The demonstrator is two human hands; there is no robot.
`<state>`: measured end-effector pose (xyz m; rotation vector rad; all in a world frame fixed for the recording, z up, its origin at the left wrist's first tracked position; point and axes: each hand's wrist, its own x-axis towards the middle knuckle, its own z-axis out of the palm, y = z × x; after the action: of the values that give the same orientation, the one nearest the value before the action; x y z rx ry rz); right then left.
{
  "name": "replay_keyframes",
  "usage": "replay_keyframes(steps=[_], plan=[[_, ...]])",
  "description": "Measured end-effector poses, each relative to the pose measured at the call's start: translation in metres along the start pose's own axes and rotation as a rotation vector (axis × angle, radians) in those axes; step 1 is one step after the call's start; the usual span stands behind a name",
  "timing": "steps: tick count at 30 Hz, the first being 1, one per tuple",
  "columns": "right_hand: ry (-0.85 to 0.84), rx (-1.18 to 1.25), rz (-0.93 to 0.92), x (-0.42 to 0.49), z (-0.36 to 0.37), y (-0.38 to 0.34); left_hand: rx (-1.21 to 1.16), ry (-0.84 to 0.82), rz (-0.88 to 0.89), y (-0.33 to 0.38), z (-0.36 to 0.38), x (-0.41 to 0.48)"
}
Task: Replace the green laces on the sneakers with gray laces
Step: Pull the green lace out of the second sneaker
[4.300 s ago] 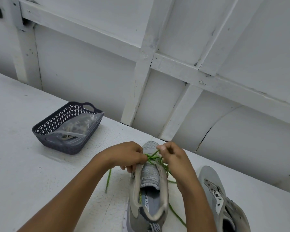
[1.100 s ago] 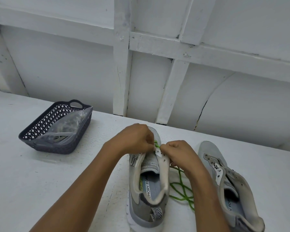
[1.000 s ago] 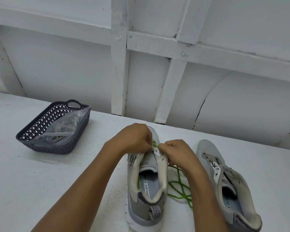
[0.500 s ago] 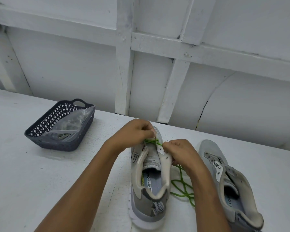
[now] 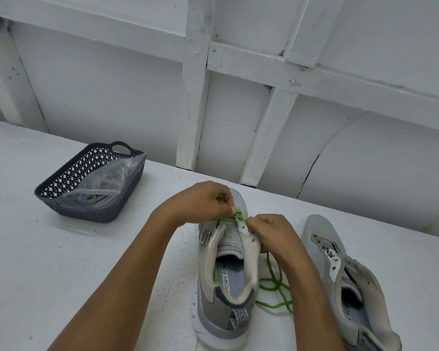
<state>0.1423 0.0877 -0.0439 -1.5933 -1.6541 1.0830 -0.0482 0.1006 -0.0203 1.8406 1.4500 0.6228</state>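
Left grip (image 5: 203, 203) tight on green lace (image 5: 238, 217), right grip (image 5: 269, 231) tight on sneaker (image 5: 228, 297) eyelet edge.

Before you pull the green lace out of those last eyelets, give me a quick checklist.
1. Left hand pinches the green lace: ok.
2. Right hand grips the laced sneaker at its eyelet edge: ok.
3. Upper eyelets on that edge empty: ok.
4. Loose lace on the table free of snags: cannot tell, the right forearm covers part.
5. Second sneaker already unlaced: ok.
6. Bag in the basket holds gray laces: cannot tell, contents blurred.
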Motion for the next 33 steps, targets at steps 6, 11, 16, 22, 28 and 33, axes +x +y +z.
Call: replay_keyframes(steps=[6,11,16,22,28,33], plan=[[0.003,-0.047,-0.001,0.001,0.002,0.0,0.13,-0.025,-0.084,-0.001,0.005,0.001],[0.026,-0.054,0.016,-0.002,0.003,-0.001,0.226,0.006,-0.091,0.001,0.007,0.001],[0.039,-0.039,0.014,-0.005,0.005,0.0,0.18,-0.021,-0.088,0.0,0.003,0.002],[0.112,-0.016,-0.018,-0.009,0.011,0.007,0.124,-0.063,-0.078,-0.002,0.009,0.003],[0.165,-0.017,-0.013,-0.011,0.015,0.011,-0.313,0.024,-0.075,-0.003,-0.008,-0.001],[0.175,-0.018,0.007,-0.01,0.016,0.011,-0.828,0.049,0.087,0.0,-0.023,-0.01]])
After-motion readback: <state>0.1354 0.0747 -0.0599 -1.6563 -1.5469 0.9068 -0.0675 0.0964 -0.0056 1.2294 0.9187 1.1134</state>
